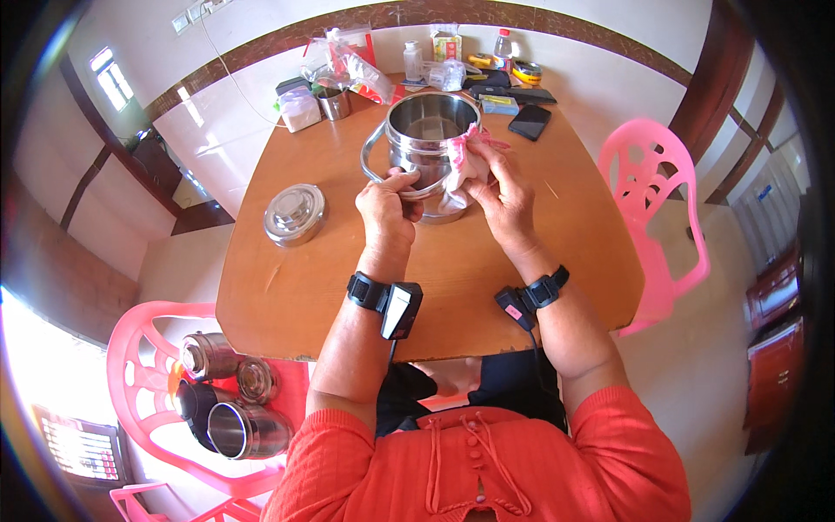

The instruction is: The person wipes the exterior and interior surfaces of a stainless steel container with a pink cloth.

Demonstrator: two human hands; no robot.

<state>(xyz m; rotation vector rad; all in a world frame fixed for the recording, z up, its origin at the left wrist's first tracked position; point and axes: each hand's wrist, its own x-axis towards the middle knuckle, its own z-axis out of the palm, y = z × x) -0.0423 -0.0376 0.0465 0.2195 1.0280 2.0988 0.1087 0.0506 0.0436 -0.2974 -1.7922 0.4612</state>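
Observation:
An uncovered stainless steel pot (417, 156) with a swing handle stands upright on the wooden table (443, 280). My left hand (390, 205) grips its metal handle (370, 155) at the near side, thumb on top. In my right hand (505, 192) is a white and pink cloth (466, 166), pressed against the pot's right side near the rim. Part of the pot's wall is hidden behind the cloth and fingers. To the left lies a round steel lid (295, 214), apart from the pot.
Along the table's back are a steel cup (334, 103), a tissue pack (299, 109), a plastic bottle (502, 51) and a black phone (530, 122). Several steel containers (251, 430) rest on a pink chair (134, 391) at lower left. Another pink chair (652, 215) stands at right.

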